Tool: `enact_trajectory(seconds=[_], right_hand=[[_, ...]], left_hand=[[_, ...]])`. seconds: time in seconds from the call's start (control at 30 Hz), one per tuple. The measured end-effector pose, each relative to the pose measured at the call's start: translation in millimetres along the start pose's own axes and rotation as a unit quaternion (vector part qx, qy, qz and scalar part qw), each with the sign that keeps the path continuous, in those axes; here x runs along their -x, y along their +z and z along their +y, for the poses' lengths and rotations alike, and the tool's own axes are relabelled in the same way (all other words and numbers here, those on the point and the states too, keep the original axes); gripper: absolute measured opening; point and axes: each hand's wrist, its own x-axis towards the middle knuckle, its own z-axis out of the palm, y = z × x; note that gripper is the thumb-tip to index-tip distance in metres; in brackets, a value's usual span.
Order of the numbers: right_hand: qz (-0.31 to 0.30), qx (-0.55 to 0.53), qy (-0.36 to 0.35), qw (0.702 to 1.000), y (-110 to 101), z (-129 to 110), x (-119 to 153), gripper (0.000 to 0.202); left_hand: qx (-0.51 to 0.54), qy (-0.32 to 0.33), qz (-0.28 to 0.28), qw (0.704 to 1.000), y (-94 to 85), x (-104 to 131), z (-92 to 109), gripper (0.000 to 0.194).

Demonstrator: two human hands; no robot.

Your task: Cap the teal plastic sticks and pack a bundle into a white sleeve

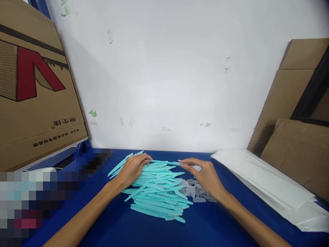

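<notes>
Left hand (135, 168): fingers are gripping the left end of a slim, flat turquoise stick (161, 161).
Right hand (205, 171): fingers are pinching a small, translucent, plastic-looking sleeve (177, 163) at the stick's right end; can't tell how far it is fitting over.
Held stick: is spanning the gap between both hands' fingertips, roughly level, above the far edge of the pile.
Turquoise pile (156, 188): many similar sticks are lying loosely stacked below and between the hands, partly under the left one.
Sleeve pile (199, 192): loose translucent pieces are lying beside the sticks, below the right hand.
Table (115, 230): blue surface is carrying both piles.
Right side: white, thin flat sheets (262, 178) are lying stacked near brown cardboard (295, 85).
</notes>
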Motion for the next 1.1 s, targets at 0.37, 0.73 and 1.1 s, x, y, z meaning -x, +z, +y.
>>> enact_trajectory(seconds=[0.37,0.73,1.1], right_hand=[[0.036,-0.02,0.003,0.999,-4,-3,-3,0.022],[0.014,-0.059,0.011,0.998,-4,2,-3,0.028],[-0.005,-0.124,0.042,0.991,-2,-6,-1,0.027]], left_hand=[[0.025,-0.031,0.029,0.999,1.7,-2,0,0.024],[0.077,-0.054,0.029,0.995,1.4,-2,5,0.026],[0.137,-0.078,0.046,0.986,-3.5,-3,15,0.026]])
